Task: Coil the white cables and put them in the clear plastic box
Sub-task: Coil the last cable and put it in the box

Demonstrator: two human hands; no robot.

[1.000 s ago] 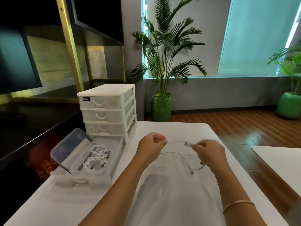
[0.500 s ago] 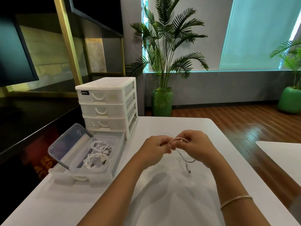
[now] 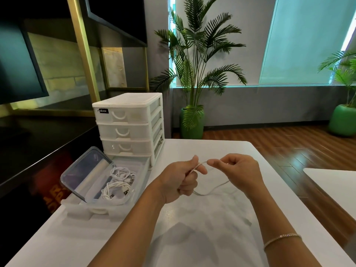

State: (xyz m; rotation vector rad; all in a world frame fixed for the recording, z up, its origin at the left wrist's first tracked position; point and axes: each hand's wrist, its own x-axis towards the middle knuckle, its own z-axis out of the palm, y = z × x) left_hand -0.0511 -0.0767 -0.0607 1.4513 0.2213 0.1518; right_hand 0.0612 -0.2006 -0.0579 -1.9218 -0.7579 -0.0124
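The white drawer unit [image 3: 128,128] carries a black label reading "abox". Above the tabletop [image 3: 192,228], the left hand [image 3: 181,182] grips a thin white cable [image 3: 212,189] in its curled fingers while the right hand [image 3: 237,170] pinches it, a loop sagging between them. Coiled white cables [image 3: 119,182] lie in the clear plastic box [image 3: 133,197], lid open.

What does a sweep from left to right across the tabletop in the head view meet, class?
clear plastic box holding coiled white cables → left hand → white cable hanging between the hands → right hand
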